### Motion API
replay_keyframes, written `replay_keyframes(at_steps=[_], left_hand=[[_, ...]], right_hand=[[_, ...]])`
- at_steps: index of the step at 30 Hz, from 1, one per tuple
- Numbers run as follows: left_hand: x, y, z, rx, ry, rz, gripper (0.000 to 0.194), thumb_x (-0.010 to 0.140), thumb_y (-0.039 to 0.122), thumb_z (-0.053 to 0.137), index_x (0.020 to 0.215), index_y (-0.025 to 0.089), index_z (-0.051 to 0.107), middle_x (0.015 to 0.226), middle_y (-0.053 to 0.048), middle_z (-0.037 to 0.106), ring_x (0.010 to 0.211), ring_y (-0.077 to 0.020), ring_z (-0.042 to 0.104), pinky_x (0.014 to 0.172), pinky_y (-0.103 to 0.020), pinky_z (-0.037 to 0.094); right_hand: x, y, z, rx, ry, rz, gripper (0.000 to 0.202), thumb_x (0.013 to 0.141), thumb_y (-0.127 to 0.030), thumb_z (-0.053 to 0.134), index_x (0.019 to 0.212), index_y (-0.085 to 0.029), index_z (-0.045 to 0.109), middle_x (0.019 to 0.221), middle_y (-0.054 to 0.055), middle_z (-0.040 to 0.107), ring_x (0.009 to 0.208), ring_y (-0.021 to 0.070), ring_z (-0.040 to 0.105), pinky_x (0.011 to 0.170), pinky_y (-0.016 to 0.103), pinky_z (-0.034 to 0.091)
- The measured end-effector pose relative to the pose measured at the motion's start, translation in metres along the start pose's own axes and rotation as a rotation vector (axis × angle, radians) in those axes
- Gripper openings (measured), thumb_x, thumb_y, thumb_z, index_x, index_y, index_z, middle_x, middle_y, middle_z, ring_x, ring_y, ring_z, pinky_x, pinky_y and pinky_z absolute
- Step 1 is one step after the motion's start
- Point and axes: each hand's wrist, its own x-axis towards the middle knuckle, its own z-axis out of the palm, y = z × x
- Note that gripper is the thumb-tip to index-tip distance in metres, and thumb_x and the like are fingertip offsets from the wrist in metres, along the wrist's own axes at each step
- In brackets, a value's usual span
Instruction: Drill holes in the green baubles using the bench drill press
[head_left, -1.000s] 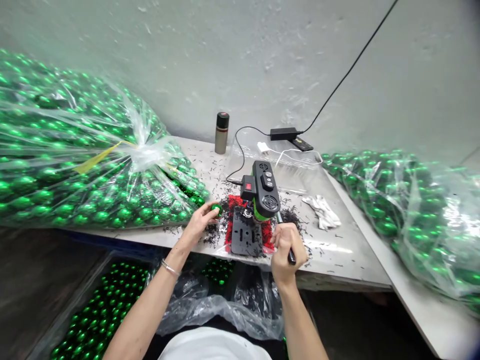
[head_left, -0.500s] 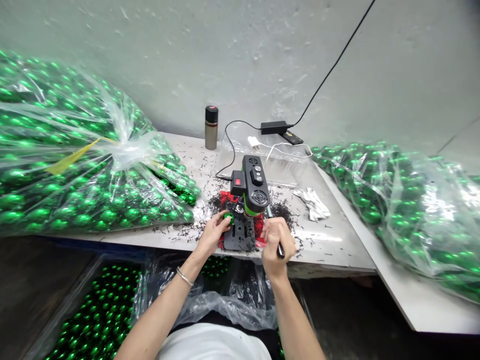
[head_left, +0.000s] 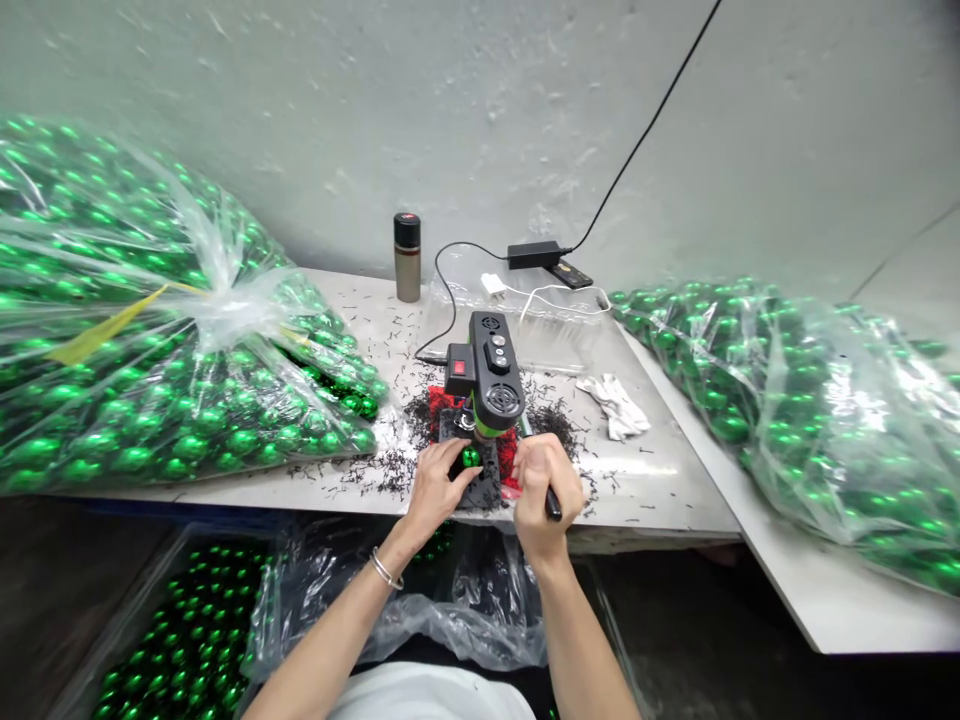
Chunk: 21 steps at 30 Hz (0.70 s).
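Observation:
A small black-and-green bench drill press (head_left: 498, 375) stands on the table in front of me. My left hand (head_left: 439, 485) pinches a shiny green ball (head_left: 470, 457) between thumb and fingers, just over the black slotted base (head_left: 489, 487) and below the drill head. The drill's tip is hidden, so I cannot tell if it touches the ball. My right hand (head_left: 547, 490) is wrapped round the black-ended feed lever (head_left: 553, 503) at the machine's right side. Black shavings (head_left: 555, 432) and a red mat (head_left: 508, 462) lie about the base.
A tied clear bag of green balls (head_left: 150, 330) fills the left; another bag (head_left: 795, 420) lies at the right. Behind are a bottle (head_left: 407, 258), a power adapter (head_left: 534, 255) and a clear plastic tray (head_left: 562, 345). White gloves (head_left: 615, 407) lie to the right. Below, a container holds green balls (head_left: 180, 630).
My left hand has brought the green ball rightward and nearer me, under the drill head. My right hand stays on the lever. The whole view has shifted slightly.

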Motion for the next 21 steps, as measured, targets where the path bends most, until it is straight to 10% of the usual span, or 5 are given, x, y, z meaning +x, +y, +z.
replay_keyframes(at_steps=[21], left_hand=[[-0.001,-0.002,0.002,0.028,-0.046,-0.017,0.030,0.086,0.036,0.070,0.112,0.022,0.070,0.109,-0.010,0.075,0.103,-0.0280,0.067,0.106,-0.055,0.041]], right_hand=[[-0.069,0.065,0.011,-0.074,0.024,-0.120,0.029,0.099,-0.026,0.030,0.072,-0.024,0.039,0.070,-0.003,0.051,0.062,0.0120,0.056,0.085,0.042,0.053]])
